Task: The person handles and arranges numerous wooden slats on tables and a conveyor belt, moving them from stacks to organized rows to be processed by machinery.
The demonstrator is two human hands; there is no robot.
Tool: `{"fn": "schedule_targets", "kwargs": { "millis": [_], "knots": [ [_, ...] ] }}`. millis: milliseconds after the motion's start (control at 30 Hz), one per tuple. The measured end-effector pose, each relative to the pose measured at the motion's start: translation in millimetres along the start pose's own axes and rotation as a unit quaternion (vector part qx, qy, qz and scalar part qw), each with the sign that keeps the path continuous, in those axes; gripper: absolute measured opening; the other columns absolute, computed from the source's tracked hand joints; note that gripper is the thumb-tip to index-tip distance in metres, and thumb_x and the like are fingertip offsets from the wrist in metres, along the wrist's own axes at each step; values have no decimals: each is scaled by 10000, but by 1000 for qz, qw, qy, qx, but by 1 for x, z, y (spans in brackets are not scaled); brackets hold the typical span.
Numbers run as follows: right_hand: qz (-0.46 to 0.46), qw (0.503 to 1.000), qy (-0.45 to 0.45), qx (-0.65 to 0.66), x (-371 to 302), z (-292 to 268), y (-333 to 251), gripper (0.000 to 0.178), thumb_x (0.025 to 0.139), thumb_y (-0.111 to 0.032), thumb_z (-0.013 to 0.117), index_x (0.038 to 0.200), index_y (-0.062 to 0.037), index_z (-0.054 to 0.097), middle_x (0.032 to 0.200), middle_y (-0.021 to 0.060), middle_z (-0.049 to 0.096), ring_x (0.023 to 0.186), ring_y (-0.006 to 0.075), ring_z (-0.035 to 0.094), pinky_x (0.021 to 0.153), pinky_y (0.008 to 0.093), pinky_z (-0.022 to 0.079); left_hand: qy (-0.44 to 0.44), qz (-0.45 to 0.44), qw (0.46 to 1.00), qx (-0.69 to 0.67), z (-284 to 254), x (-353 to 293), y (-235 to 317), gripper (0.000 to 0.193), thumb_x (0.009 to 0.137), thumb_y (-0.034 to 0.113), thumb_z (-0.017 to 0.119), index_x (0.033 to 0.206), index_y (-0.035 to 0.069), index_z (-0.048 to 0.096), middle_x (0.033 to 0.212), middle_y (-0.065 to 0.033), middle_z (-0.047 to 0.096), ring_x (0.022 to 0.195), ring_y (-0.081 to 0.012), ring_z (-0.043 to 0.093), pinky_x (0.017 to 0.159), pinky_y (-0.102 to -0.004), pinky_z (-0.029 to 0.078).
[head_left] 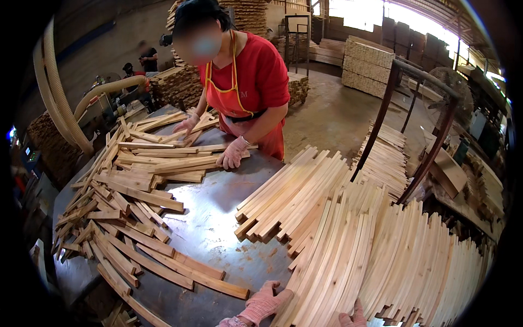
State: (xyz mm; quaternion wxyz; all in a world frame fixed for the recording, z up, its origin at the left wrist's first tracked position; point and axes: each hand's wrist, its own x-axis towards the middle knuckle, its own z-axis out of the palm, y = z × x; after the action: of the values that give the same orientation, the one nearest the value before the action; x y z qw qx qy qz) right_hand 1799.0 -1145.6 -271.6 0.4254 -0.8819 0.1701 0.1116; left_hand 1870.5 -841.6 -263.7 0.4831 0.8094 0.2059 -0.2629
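My left hand (265, 301), in a pinkish work glove, is at the near left edge of a band of long pale wooden strips (326, 256). Its thumb rests against the outer strips, fingers bent beside them. At the lower edge my right hand (354, 316), gloved alike and partly cut off, grips the same band from the other side. Between both hands the strips lie close together, side by side. More strips (419, 256) continue to the right in a wide row with uneven ends, and another group (291, 191) lies beyond.
Loose wooden pieces (147, 191) are heaped across the left of the metal table (212, 218). Opposite, a co-worker in a red apron (239, 92) handles pieces with gloved hands. A dark metal frame (381, 109) rises at the right. Ribbed hoses (54, 92) hang at the left.
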Motion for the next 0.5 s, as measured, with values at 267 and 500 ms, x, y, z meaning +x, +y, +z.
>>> {"fn": "schedule_targets", "kwargs": {
  "millis": [267, 500],
  "knots": [
    [111, 900, -78, -414, 65, -15, -56, 597, 949, -517, 602, 1318, -48, 627, 1177, 235, 701, 1023, 334, 715, 789, 448, 584, -164, 194, 947, 194, -13, 61, 27, 990, 875, 810, 438, 1360, -47, 543, 1244, -321, 644, 1174, -428, 630, 1024, -441, 460],
    [14, 962, 25, -273, 119, 8, -54, 526, 962, -548, 563, 1257, -122, 655, 1106, 183, 725, 1058, 353, 682, 839, 454, 558, -54, -6, 995, 84, 18, 49, 28, 1064, 850, 808, 480, 1408, -98, 472, 1382, -295, 577, 1324, -429, 537, 1132, -441, 382]
  ]
}}
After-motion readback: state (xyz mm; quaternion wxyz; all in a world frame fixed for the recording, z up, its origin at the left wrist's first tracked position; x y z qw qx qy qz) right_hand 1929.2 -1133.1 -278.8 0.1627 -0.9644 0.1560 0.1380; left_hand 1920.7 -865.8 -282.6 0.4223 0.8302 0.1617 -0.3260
